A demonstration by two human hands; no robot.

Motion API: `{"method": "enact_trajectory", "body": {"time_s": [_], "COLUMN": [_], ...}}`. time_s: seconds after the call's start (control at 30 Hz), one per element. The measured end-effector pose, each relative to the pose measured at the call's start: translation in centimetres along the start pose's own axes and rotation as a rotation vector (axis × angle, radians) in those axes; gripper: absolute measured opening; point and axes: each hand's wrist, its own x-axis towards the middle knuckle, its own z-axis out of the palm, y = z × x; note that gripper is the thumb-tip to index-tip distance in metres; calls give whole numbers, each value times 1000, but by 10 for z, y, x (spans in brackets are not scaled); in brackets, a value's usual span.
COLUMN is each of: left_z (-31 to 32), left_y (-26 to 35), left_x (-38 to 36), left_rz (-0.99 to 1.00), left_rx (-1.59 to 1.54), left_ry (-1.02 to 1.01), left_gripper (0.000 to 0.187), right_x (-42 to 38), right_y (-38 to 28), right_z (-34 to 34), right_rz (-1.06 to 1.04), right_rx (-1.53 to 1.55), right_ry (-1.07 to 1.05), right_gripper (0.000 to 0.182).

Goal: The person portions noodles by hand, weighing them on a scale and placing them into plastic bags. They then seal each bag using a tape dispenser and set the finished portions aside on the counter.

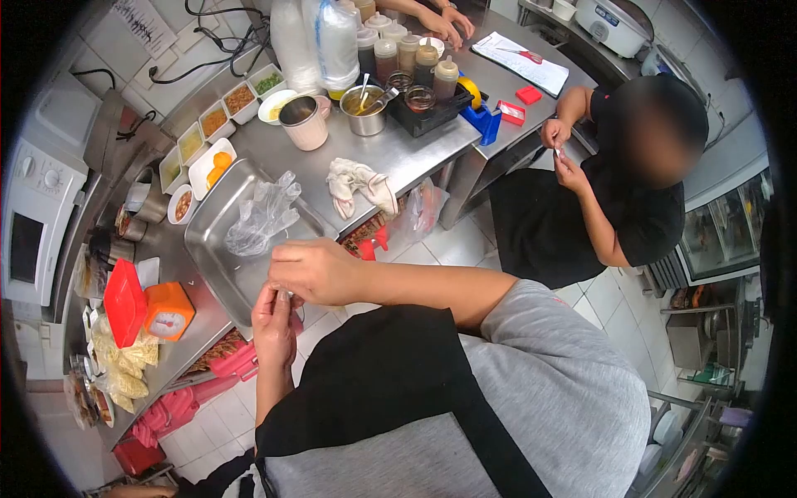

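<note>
Two bare hands meet: left hand, right hand.
Fingers bunched, any hold hidden; a crumpled clear plastic bag lies beyond the nearer right hand, inside the rectangular steel tray.

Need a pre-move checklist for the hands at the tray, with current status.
1. Both hands together: ok, right hand meets left hand near the tray.
2. Item between the hands identified: cannot tell, too small and partly hidden.
3. Plastic bag in hand: not ok, it lies mostly in the tray.
4. Cloth out of the tray: ok, beside it on the counter.
5. Scale reading: cannot tell, dial too small.
6. Co-worker's hands clear: ok, well apart.
</note>
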Motion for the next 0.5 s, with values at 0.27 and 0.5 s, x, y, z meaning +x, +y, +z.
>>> {"method": "enact_trajectory", "body": {"time_s": [0.27, 0.5], "left_z": [4, 13], "left_y": [-30, -10], "left_x": [2, -5], "left_rz": [241, 336], "left_rx": [760, 940], "left_ry": [-123, -86], "left_gripper": [27, 22], "right_x": [18, 17], "right_y": [-3, 2], "right_z": [-15, -15], "right_rz": [-93, 82], "right_rx": [20, 85], "right_ry": [81, 90], "right_gripper": [9, 3]}}
